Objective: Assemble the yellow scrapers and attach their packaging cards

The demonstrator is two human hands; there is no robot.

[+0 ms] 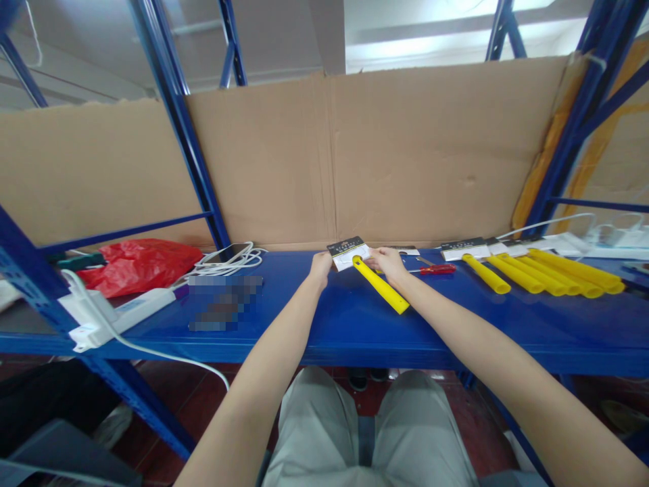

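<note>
In front of me, over the table, is a yellow-handled tool whose head is covered by a black-and-white card. The handle slants down and to the right, with a hole near its lower end. My left hand pinches the card's left edge. On the other side, my right hand has its fingers closed at the card's right edge, beside the top of the handle. What the card hides of the tool's head I cannot make out.
Right of my hands lie a red-handled screwdriver and a row of several similar yellow-handled tools with cards. To the left are a power strip, a red plastic bag and a coiled white cable. Cardboard walls off the back.
</note>
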